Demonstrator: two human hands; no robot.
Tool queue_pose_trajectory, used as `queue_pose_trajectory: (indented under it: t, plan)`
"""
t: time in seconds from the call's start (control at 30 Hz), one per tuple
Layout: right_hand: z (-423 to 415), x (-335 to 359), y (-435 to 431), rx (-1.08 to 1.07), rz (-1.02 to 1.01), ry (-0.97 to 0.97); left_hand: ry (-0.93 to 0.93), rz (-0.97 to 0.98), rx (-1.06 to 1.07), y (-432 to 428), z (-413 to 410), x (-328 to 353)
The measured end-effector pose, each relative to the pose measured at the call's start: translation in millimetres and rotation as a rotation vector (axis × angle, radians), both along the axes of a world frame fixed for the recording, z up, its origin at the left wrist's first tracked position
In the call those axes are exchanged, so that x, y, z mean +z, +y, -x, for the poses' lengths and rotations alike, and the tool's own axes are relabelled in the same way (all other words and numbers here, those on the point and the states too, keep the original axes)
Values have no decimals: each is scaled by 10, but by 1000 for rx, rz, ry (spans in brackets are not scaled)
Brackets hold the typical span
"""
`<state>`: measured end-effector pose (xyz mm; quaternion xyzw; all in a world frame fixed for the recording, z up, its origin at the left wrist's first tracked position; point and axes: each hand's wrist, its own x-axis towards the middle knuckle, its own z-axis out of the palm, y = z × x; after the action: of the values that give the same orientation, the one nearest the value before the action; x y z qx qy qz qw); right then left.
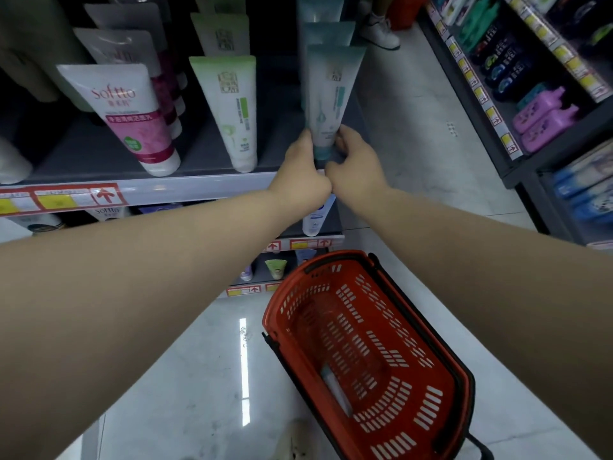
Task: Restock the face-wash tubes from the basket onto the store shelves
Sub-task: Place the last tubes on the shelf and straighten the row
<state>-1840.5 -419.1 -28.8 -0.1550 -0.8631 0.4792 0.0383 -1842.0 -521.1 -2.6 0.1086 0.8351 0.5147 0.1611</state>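
Both hands are meeting at the right end of the shelf (pixel 199 187), seating a teal tube (pixel 328 94) cap-down at the front of its row. The left hand (pixel 300 174) is pressing its thumb on the tube's left side. The right hand (pixel 358 164) is curling its fingers (pixel 343 136) round the right side near the cap. Both are clamping the tube's lower end. More teal tubes are standing behind it, toward 12 o'clock. At its 9 o'clock a green tube (pixel 232 107) and a Softto tube (pixel 132 117) are heading their own rows.

The placing step is probably nearing its end. The next move calls for letting go once the tube is standing without leaning, then reaching down to the basket (pixel 457 386) at 6 o'clock on the floor, where one pale tube (pixel 336 390) seems to be lying.

The hands are hiding the cap's contact with the shelf, and the fingers behind the tube are out of sight. The frame is cutting off the basket's near end, and the pale tube is too blurred to read.
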Motion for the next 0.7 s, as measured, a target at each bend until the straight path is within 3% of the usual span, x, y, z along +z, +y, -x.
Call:
queue_pose_trajectory:
  t: [0.7]
  plan:
    - [-178,-100,-111,-58,-74,53,40,84,-86,-100,-115,-88]
